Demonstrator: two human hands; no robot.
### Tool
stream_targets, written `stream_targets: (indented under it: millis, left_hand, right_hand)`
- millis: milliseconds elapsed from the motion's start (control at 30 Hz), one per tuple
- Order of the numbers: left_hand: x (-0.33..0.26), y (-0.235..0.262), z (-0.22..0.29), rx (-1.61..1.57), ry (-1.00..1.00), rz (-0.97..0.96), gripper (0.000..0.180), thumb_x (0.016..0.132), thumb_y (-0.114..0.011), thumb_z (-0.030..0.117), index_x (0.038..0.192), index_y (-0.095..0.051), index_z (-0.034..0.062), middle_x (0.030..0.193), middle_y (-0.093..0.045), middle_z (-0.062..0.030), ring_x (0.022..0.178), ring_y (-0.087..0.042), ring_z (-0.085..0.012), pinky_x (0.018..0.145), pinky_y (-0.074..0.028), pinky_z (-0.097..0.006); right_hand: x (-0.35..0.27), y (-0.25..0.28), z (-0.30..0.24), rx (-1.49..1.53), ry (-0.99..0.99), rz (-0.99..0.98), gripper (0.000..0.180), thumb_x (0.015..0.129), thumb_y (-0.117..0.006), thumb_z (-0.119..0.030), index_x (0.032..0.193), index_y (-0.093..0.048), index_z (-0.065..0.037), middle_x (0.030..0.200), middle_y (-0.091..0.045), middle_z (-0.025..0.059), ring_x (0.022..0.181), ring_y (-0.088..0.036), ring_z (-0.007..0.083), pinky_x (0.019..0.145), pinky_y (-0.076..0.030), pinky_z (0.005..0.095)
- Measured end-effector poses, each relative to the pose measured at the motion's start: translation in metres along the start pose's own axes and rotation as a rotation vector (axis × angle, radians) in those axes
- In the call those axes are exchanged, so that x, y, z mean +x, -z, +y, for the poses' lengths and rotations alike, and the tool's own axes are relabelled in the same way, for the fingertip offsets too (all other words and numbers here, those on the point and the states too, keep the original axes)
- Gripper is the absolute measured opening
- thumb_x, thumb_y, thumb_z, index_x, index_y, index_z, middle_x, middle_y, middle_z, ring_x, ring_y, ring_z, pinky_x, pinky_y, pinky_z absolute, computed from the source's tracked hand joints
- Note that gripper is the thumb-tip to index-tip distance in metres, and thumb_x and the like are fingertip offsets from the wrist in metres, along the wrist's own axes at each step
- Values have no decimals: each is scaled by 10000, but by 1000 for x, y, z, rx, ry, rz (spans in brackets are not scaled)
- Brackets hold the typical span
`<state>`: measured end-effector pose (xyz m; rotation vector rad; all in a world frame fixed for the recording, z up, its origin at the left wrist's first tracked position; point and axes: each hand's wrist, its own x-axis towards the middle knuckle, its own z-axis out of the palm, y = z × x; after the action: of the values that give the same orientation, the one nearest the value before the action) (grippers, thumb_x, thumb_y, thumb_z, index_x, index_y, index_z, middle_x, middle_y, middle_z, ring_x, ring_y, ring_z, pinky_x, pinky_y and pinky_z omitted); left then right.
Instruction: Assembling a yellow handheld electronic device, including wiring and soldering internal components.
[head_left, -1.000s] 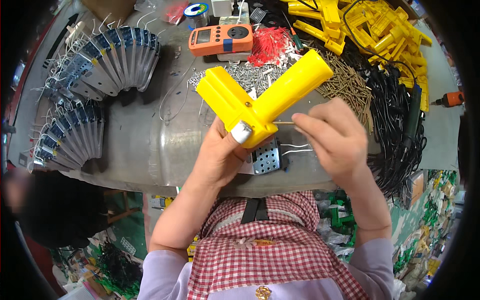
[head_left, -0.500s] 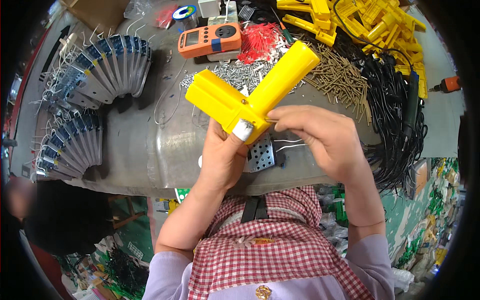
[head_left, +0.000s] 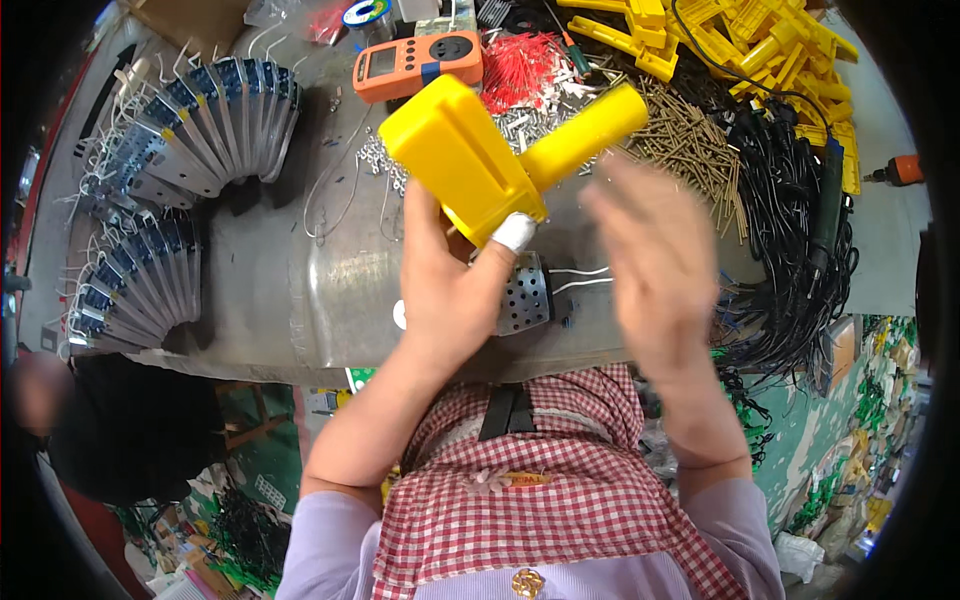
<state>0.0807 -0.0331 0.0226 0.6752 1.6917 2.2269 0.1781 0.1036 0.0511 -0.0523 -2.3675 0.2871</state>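
My left hand (head_left: pixel 450 285), its thumb tip wrapped in white, is closed around a yellow plastic housing (head_left: pixel 455 150) with a round tube-like handle (head_left: pixel 588 135). The housing is held up over the workbench, its boxy part to the left and its handle slanting up to the right. To the right of it my right hand (head_left: pixel 660 260) is apart from the housing and smeared by motion, so its fingers cannot be read. On the bench below lies a perforated metal part (head_left: pixel 525 300) with two white wires, partly hidden behind my left hand.
Fanned metal plates with blue boards and white wires (head_left: pixel 215 130) stand at left. Farther back lie an orange multimeter (head_left: pixel 415 65), red sleeves (head_left: pixel 520 75), small silver hardware (head_left: pixel 380 165) and long brass screws (head_left: pixel 690 140). Yellow housings (head_left: pixel 780 50) and black cables (head_left: pixel 790 220) fill the right.
My right hand has come away from the housing's joint, moving slightly up and right. My left hand has tilted the housing, showing more of its boxy face.
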Motion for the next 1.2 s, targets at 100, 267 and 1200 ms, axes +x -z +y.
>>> stream_targets:
  millis: [100,267,1200]
  left_hand:
    - [-3,9,20,-293,292,-261,662,803,-680,80,1332,-291,-3,1211,-514,-120,1080,-555,-217,923,-452,-343]
    - [-6,21,0,870,-370,-517,978,549,-818,297,1334,-330,-25,1244,-457,-224,1192,-420,-376,1026,-301,-475]
    - [-19,5,-14,1070,-283,-495,653,505,-808,174,1051,-532,-56,1003,-546,-202,935,-515,-384,841,-427,-449]
  right_hand:
    - [29,37,-1,-200,171,-190,412,670,-655,-13,1080,-635,-59,1094,-623,115,1026,-590,269,946,-421,410]
    - [29,60,19,-250,237,-435,328,709,-589,-62,1035,-622,-37,977,-611,83,925,-586,263,879,-424,409]
    - [-76,145,255,-775,-966,-65,590,740,-690,-200,1278,-491,-63,1055,-574,250,949,-568,399,841,-445,442]
